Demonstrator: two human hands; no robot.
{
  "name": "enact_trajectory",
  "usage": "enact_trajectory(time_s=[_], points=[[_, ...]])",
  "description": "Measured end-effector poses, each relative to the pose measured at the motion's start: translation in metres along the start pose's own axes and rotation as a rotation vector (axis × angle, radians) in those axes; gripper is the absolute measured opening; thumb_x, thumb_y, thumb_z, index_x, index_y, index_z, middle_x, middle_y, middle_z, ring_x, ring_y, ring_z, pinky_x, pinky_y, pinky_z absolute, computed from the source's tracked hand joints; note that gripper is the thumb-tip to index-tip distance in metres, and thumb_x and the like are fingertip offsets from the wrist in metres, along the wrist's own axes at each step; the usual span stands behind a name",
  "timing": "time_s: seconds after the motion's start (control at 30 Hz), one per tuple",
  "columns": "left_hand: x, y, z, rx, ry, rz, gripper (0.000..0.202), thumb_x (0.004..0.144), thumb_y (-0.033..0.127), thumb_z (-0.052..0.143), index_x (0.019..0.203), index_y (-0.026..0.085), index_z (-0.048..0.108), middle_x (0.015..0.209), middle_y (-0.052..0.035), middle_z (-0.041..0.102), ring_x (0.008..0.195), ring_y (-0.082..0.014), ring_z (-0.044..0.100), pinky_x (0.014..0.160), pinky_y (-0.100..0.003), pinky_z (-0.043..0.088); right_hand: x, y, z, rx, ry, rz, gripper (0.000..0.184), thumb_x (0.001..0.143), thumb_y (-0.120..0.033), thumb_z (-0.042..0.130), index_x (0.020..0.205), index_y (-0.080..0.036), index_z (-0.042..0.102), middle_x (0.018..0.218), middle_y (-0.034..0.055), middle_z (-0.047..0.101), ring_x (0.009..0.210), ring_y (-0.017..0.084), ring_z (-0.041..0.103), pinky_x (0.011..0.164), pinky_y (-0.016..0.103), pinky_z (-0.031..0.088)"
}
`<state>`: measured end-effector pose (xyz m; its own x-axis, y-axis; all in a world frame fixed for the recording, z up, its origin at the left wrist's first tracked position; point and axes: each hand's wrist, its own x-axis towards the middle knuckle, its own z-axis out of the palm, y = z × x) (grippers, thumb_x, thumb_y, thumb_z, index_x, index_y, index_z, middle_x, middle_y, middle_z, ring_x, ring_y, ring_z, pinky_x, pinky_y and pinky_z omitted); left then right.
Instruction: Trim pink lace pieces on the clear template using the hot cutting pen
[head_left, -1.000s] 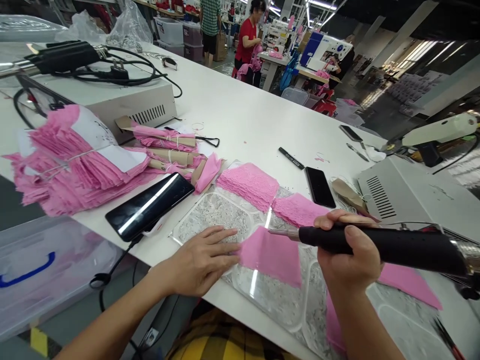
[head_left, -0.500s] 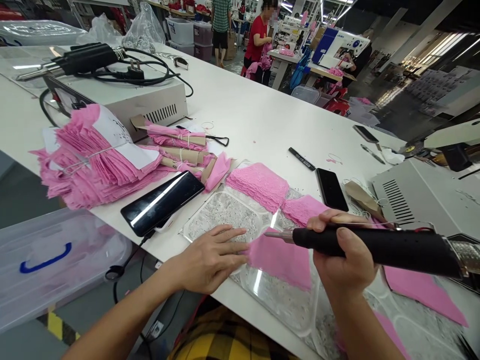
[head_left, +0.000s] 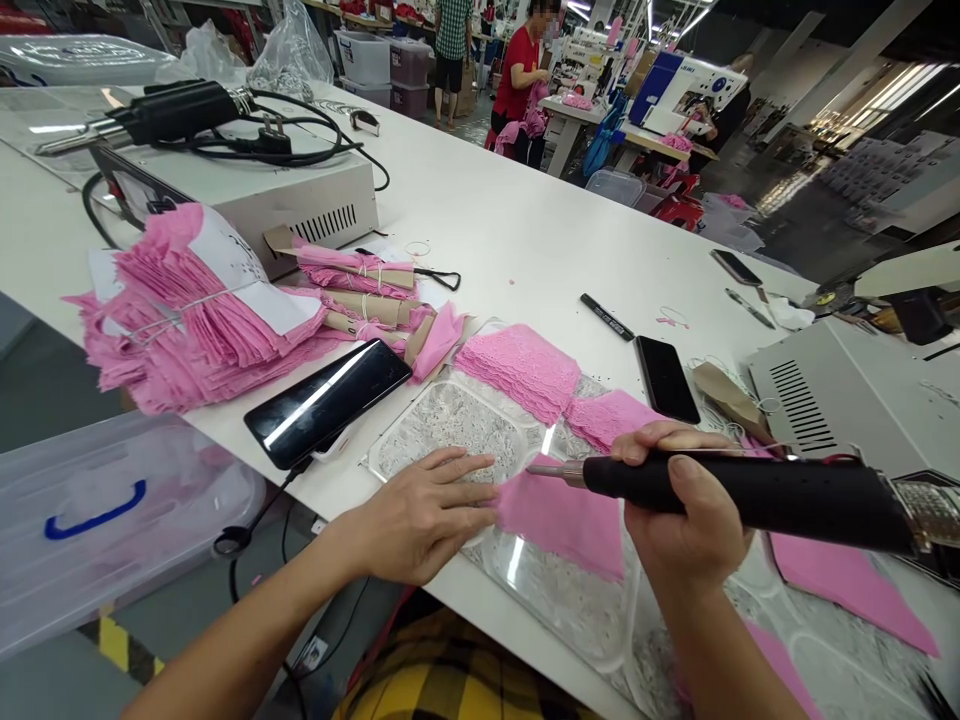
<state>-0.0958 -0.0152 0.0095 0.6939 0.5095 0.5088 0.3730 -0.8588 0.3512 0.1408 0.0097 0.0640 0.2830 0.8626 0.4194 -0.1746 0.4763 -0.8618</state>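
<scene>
A pink fabric piece point(head_left: 566, 525) lies flat on a clear plastic sheet point(head_left: 442, 430) with rounded panels. Its left edge is under the fingertips of my left hand point(head_left: 427, 515), which rests palm down, fingers stretched out. My right hand point(head_left: 690, 510) is closed around a thick black hand-held tool point(head_left: 757, 490) with a slim metal tip, like an ultrasonic welding gun. That tip is at the fabric's upper left corner; whether it touches, I cannot tell. Just beyond lie a stack of pink lace pieces point(head_left: 517, 370) and a smaller pink stack point(head_left: 611, 415).
A charging phone point(head_left: 330, 400) and a tied pink fabric bundle point(head_left: 202, 310) lie left. Behind them a grey box point(head_left: 300, 200) carries a second black tool point(head_left: 180, 112). A black marker point(head_left: 606, 316), another phone point(head_left: 666, 380) and a second grey box point(head_left: 840, 390) are right.
</scene>
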Motion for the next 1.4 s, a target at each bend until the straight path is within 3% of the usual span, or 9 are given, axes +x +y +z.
enact_trajectory(time_s=[0.4, 0.73, 0.9, 1.03, 1.2, 1.3, 1.4], points=[[-0.001, 0.000, -0.002, -0.002, 0.001, 0.009, 0.027, 0.089, 0.014, 0.051, 0.112, 0.018, 0.064, 0.122, -0.0041, 0.067, 0.132, -0.0269, 0.047, 0.106, -0.043, 0.037, -0.009, -0.003, 0.008, 0.074, -0.092, 0.029, 0.006, 0.073, -0.019, 0.060, 0.077, -0.019, 0.064, 0.075, 0.0000, 0.061, 0.059, 0.011, 0.057, 0.057, 0.030, 0.051], [0.000, 0.001, -0.004, -0.022, 0.005, 0.004, 0.027, 0.089, 0.014, 0.050, 0.112, 0.018, 0.065, 0.120, -0.0051, 0.069, 0.132, -0.0261, 0.048, 0.107, -0.043, 0.038, -0.010, -0.001, 0.009, 0.053, -0.085, 0.046, 0.004, 0.073, -0.022, 0.062, 0.076, -0.019, 0.063, 0.074, -0.0007, 0.060, 0.059, 0.012, 0.056, 0.059, 0.032, 0.051], [0.000, -0.001, -0.006, -0.062, 0.030, 0.008, 0.032, 0.087, 0.011, 0.050, 0.115, 0.019, 0.063, 0.116, -0.0072, 0.070, 0.131, -0.0249, 0.049, 0.104, -0.043, 0.043, -0.003, -0.022, 0.004, 0.080, -0.025, 0.033, 0.010, 0.070, -0.021, 0.056, 0.076, -0.019, 0.064, 0.075, 0.0009, 0.059, 0.057, 0.012, 0.054, 0.055, 0.032, 0.048], [0.000, -0.003, -0.010, -0.049, 0.051, 0.001, 0.037, 0.088, 0.007, 0.048, 0.120, 0.020, 0.061, 0.116, -0.0073, 0.070, 0.129, -0.0250, 0.051, 0.102, -0.045, 0.047, 0.006, -0.059, -0.025, 0.004, 0.081, -0.091, 0.012, 0.066, -0.021, 0.055, 0.072, -0.019, 0.064, 0.071, 0.0013, 0.058, 0.053, 0.012, 0.050, 0.050, 0.032, 0.044], [0.005, -0.003, -0.004, 0.017, 0.121, 0.008, 0.043, 0.088, 0.006, 0.051, 0.126, 0.024, 0.057, 0.117, -0.0062, 0.069, 0.124, -0.0244, 0.055, 0.098, -0.042, 0.051, 0.004, -0.089, -0.092, -0.081, 0.266, -0.146, 0.010, 0.062, -0.021, 0.055, 0.067, -0.020, 0.064, 0.068, 0.0012, 0.056, 0.051, 0.012, 0.047, 0.050, 0.032, 0.041], [0.020, 0.021, 0.012, 0.059, 0.099, 0.035, 0.045, 0.087, 0.006, 0.052, 0.129, 0.023, 0.056, 0.118, -0.0067, 0.068, 0.122, -0.0238, 0.057, 0.098, -0.041, 0.051, -0.005, -0.089, -0.129, -0.117, 0.323, -0.161, 0.011, 0.061, -0.023, 0.055, 0.066, -0.019, 0.064, 0.068, 0.0014, 0.057, 0.051, 0.012, 0.048, 0.049, 0.031, 0.042], [0.050, 0.060, 0.038, 0.069, 0.076, 0.116, 0.037, 0.088, 0.006, 0.049, 0.122, 0.017, 0.059, 0.115, -0.0092, 0.070, 0.119, -0.0228, 0.058, 0.097, -0.039, 0.051, -0.016, -0.082, -0.152, -0.104, 0.347, -0.129, 0.010, 0.063, -0.024, 0.056, 0.069, -0.019, 0.063, 0.069, 0.0008, 0.058, 0.052, 0.012, 0.050, 0.050, 0.031, 0.044]])
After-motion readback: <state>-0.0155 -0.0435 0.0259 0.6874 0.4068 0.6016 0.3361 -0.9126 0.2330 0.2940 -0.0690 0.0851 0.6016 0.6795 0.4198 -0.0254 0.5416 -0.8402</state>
